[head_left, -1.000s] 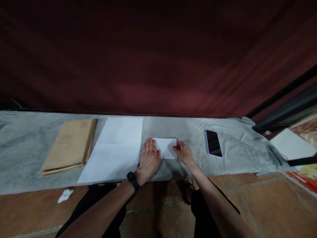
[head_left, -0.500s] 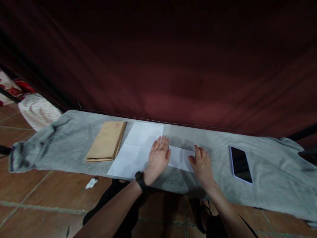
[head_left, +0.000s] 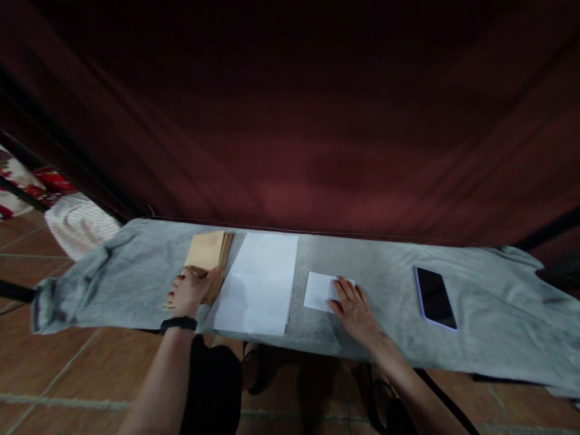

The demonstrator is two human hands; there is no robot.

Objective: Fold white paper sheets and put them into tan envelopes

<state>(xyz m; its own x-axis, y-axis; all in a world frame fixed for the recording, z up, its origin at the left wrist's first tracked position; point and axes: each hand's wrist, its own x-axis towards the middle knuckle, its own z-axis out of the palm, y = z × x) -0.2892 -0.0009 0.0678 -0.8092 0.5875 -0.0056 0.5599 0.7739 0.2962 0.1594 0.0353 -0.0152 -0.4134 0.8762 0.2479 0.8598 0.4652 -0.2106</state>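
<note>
My left hand [head_left: 189, 291], wearing a black wristband, is over the near end of a stack of brown envelopes [head_left: 206, 249]. Its curled fingers reach the stack's left side and its thumb lies along the right side, so it grips the stack; the fingertips are partly hidden. My right hand [head_left: 356, 311] rests flat, fingers stretched out, on the right part of a small folded white paper [head_left: 319, 290]. Between the two hands, larger white sheets [head_left: 258, 284] lie flat beside the envelopes, with a faint crease across them.
A grey cloth [head_left: 385, 266] covers the long bench. On its right side lies a phone [head_left: 435, 298] with a lilac edge. Behind the bench hangs a dark red curtain [head_left: 290, 151]. A striped cloth [head_left: 81, 223] is at the far left, above the tiled floor [head_left: 54, 362].
My left hand has moved left from the folded paper to the brown envelopes. My right hand has shifted slightly left and lies over the folded paper's right part. The view has moved a little.
</note>
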